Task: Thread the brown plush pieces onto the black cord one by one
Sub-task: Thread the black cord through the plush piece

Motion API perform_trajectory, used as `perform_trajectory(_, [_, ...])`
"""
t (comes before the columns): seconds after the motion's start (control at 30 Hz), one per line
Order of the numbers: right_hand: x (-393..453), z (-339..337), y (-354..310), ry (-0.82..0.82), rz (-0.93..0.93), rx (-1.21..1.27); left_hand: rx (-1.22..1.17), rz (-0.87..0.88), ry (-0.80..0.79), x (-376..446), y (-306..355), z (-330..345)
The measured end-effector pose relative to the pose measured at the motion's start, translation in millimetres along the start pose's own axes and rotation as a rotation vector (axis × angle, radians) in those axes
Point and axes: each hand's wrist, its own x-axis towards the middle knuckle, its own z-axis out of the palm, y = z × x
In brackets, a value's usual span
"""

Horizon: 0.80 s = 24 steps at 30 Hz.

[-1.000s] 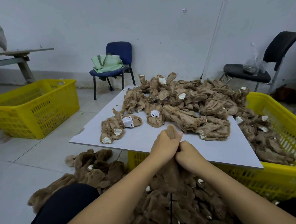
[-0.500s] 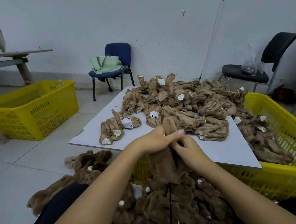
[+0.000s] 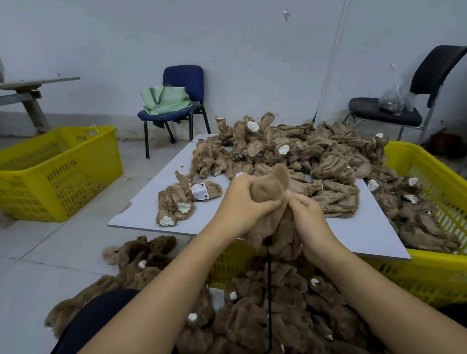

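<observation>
Both hands grip one brown plush piece (image 3: 268, 194) held up at frame centre. My left hand (image 3: 240, 206) wraps it from the 9 o'clock side, fingers curled round the fabric and thumb pressed across its front. My right hand (image 3: 307, 213) pinches the same piece from the 3 o'clock side, fingertips (image 3: 291, 196) bunched tight against the plush just beside the left thumb. I cannot tell whether the right fingers also hold the cord end; it is hidden inside the fabric.

I note the black cord (image 3: 269, 291) hanging straight down from under the held piece toward 6 o'clock, running into the threaded plush heap (image 3: 275, 323) that lies between my forearms at the bottom of the frame. A further part of that darker heap (image 3: 141, 254) spreads on the floor toward 8 o'clock.

I see the white board (image 3: 137, 217) resting on the near yellow crate (image 3: 448, 271), behind the hands. On it, at 12 to 2 o'clock, sits the unthreaded plush pile (image 3: 306, 151), lighter brown with white patches. A small separate clump (image 3: 182, 201) lies on the board at 10 o'clock, apart from the pile. More pieces fill the near crate at 3 o'clock.

Farther off, a second yellow crate (image 3: 51, 173) stands on the floor at 9 o'clock, a blue chair (image 3: 184, 79) bearing a green bag (image 3: 163, 99) at 11 o'clock, and a black chair (image 3: 435, 71) at 2 o'clock.
</observation>
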Motion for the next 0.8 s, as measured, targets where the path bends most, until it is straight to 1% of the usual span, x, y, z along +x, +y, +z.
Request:
perform_trajectory(0.1, [0.3, -4.5, 13.6, -0.006, 0.136, -0.100, 0.051, -0.039, -0.157, -5.1, -15.4, 19.5])
perform_trajectory(0.17, [2.2, -6.0, 21.5, 0.021, 0.154, -0.193, 0.035, -0.048, -0.191, -8.7, -23.3, 26.9])
perform_trajectory(0.23, [-0.6, -4.1, 18.7, 0.106, 0.039, -0.251, 0.038, -0.023, -0.143, -10.2, -26.6, 29.3])
perform_trajectory(0.27, [-3.4, -2.2, 13.5, 0.150, -0.087, -0.275, 0.057, 0.016, -0.109, -11.4, -26.4, 30.1])
perform_trajectory(0.3, [-4.0, -1.9, 8.4, 0.152, -0.240, -0.306, 0.074, 0.078, -0.077, -13.6, -25.0, 30.9])
perform_trajectory(0.33, [-4.2, -1.9, 3.3, 0.095, -0.361, -0.352, 0.073, 0.152, -0.047, -16.4, -23.3, 32.0])
perform_trajectory(0.37, [-4.8, -0.8, -1.2, -0.005, -0.425, -0.378, 0.048, 0.209, -0.018, -19.7, -21.9, 33.6])
perform_trajectory(0.4, [-6.5, 0.4, -4.8, -0.109, -0.436, -0.393, 0.002, 0.238, 0.015, -23.1, -21.1, 35.3])
perform_trajectory(0.47, [-8.6, 2.6, -8.2, -0.223, -0.382, -0.379, -0.080, 0.242, 0.089, -30.0, -20.1, 38.0])
perform_trajectory(0.57, [-7.0, 1.5, -7.0, -0.256, -0.393, -0.384, -0.117, 0.234, 0.136, -37.8, -22.8, 39.9])
perform_trajectory(0.67, [-6.2, -1.6, -3.9, -0.298, -0.381, -0.376, -0.085, 0.258, 0.183, -46.2, -25.9, 44.1])
perform_trajectory(0.73, [-5.9, -2.0, 0.3, -0.338, -0.324, -0.389, -0.065, 0.220, 0.220, -51.5, -26.9, 49.4])
perform_trajectory(0.8, [-7.4, -1.9, 7.1, -0.382, -0.255, -0.403, -0.052, 0.147, 0.228, -57.8, -27.7, 55.7])
